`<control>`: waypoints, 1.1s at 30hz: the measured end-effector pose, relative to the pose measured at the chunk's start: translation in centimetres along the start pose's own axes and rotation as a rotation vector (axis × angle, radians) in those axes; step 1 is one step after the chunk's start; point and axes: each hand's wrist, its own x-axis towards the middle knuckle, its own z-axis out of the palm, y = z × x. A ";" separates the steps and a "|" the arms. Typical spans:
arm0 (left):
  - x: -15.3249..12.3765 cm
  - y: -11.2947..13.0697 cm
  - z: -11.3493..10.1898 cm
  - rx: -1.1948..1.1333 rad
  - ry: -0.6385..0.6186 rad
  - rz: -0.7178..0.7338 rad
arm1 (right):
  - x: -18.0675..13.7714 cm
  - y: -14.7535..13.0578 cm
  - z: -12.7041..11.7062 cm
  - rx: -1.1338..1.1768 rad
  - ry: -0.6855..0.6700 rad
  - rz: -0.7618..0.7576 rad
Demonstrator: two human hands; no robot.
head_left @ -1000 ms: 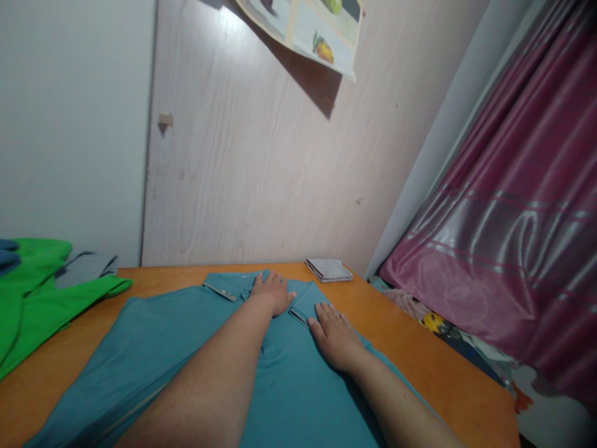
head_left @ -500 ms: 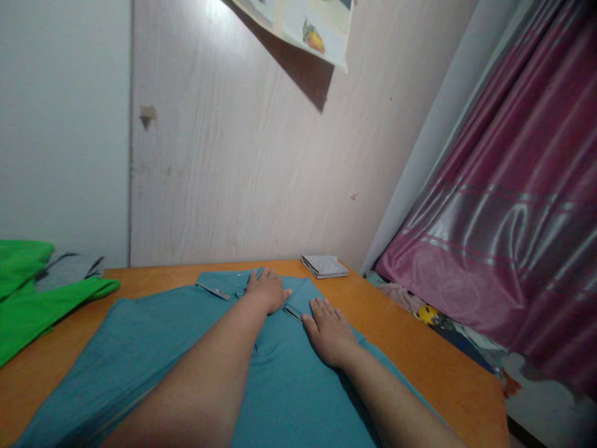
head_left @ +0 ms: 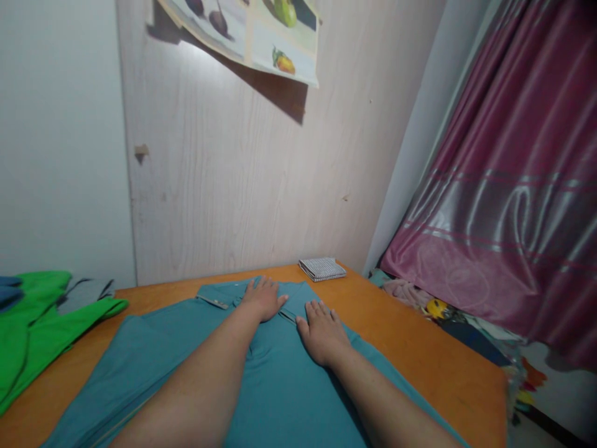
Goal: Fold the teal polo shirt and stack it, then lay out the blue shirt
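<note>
A teal collared shirt (head_left: 280, 386) lies spread over the orange table, its collar at the far end. My left hand (head_left: 263, 298) rests flat on the collar area, fingers stretched toward the wall and thumb out to the right. Just right of it, my right hand (head_left: 323, 333) lies palm down on the shirt near the right collar point, with its fingers extended. Neither hand grips the cloth. My forearms cover part of the shirt's front.
Bright green clothing (head_left: 46, 330) and a grey cloth (head_left: 86, 295) lie at the table's left. A folded checked cloth (head_left: 321, 269) sits at the back of the orange table (head_left: 420, 354). A pink curtain (head_left: 504, 186) hangs at the right, and a fruit poster (head_left: 261, 43) is on the wall.
The camera view has tilted up and turned slightly left, showing more of the poster and green clothing. Both hands stay flat on the shirt in nearly the same place.
</note>
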 end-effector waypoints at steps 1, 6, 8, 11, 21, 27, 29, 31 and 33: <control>0.0 0.0 0.0 0.003 0.001 -0.001 | 0.0 0.0 0.0 0.004 -0.001 0.000; -0.1 0.4 -0.4 0.039 0.020 -0.031 | -0.1 -0.2 -0.1 0.004 0.011 0.005; -0.1 0.4 -0.7 0.062 0.036 -0.052 | -0.1 -0.3 0.0 0.001 0.016 0.004; -0.3 0.1 -0.8 0.069 0.052 -0.109 | -0.1 -0.3 0.1 0.002 0.022 0.001; -0.9 -1.0 0.0 -0.010 -0.038 -0.173 | 0.0 -0.2 0.3 0.027 0.040 -0.009; -1.4 -1.4 -0.9 -0.018 -0.048 -0.150 | -0.1 -0.1 0.2 0.017 0.014 -0.002; -2.2 -2.1 -1.4 -0.002 -0.025 -0.177 | 0.0 -0.2 0.2 0.014 0.004 0.001; -3.2 -3.1 -2.0 0.019 0.003 -0.226 | 0.0 -0.1 0.3 0.016 0.003 0.000; -4.2 -4.3 -2.7 0.042 0.037 -0.291 | 0.1 -0.1 0.5 0.020 0.010 -0.003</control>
